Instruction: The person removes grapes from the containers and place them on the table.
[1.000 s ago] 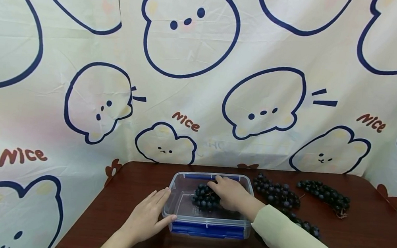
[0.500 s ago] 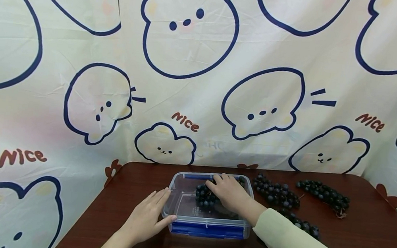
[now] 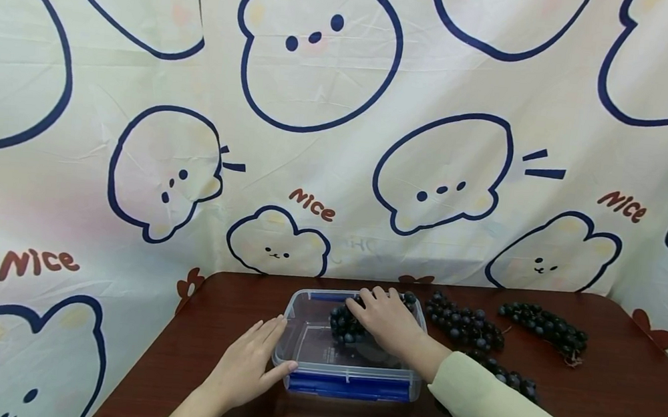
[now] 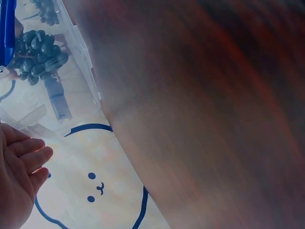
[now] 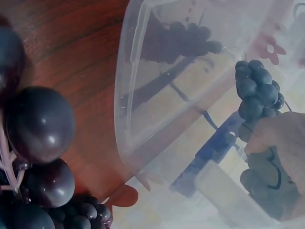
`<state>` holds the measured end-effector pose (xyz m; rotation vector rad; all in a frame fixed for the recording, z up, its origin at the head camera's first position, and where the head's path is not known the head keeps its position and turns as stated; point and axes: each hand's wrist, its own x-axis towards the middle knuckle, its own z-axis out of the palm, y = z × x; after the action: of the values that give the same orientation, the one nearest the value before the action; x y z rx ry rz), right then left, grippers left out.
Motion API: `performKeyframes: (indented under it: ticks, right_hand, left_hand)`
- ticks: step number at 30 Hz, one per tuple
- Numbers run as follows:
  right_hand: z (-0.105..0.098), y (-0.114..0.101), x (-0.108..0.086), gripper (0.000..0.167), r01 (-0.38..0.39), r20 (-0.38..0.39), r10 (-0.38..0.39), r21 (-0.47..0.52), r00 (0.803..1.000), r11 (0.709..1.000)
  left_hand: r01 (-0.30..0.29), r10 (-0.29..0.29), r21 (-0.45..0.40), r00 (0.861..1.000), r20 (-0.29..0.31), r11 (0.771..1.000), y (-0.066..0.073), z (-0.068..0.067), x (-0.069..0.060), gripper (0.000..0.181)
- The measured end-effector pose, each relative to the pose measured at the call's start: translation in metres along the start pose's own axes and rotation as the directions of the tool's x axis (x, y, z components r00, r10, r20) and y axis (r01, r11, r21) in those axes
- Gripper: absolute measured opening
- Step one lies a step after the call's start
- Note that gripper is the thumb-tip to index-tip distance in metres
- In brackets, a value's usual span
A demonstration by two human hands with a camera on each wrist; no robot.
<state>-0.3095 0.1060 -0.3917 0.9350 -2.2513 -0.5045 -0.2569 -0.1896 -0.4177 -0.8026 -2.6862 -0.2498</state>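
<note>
A clear plastic storage box point(image 3: 308, 354) with blue latches stands on the table. Inside it lies a bunch of dark grapes point(image 3: 345, 327), partly covered by my right hand point(image 3: 392, 321), whose fingers curve over it. Some grapes also show at the box's back right corner, past the fingers. Through the translucent wall in the right wrist view, the right hand point(image 5: 281, 152) is against the grapes point(image 5: 257, 90). My left hand point(image 3: 246, 364) rests with straight fingers along the box's left side. The left wrist view shows its fingers point(image 4: 31, 155) by the box wall.
To the right of the box lie more grape bunches: one close beside it point(image 3: 466, 325), one at the far right point(image 3: 546, 328), and one partly behind the right sleeve point(image 3: 513, 380). A patterned cloth point(image 3: 438, 259) hangs behind the brown table point(image 3: 610, 410).
My right hand has shifted slightly right and toward the back of the box, and the grapes under it have moved slightly right. The left hand has stayed in place.
</note>
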Motion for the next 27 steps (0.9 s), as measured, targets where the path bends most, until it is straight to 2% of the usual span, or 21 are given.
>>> performKeyframes:
  ticks: [13,22,27]
  right_hand:
    - [-0.012,0.008,0.0,0.056,-0.039,-0.1,0.042,0.036,0.994,0.999]
    - [-0.016,0.017,-0.001,0.053,-0.079,-0.164,0.095,0.105,0.982,0.991]
    - [-0.02,0.022,-0.002,0.052,-0.088,-0.203,0.11,0.112,0.973,0.99]
  left_hand:
    - [-0.007,0.007,0.0,1.0,0.0,1.0,0.0,-0.002,0.001,0.078]
    - [-0.004,0.004,-0.008,1.0,-0.001,1.0,0.0,-0.001,0.001,0.078]
    - [-0.005,0.005,-0.006,1.0,-0.003,1.0,0.0,-0.001,0.0,0.078]
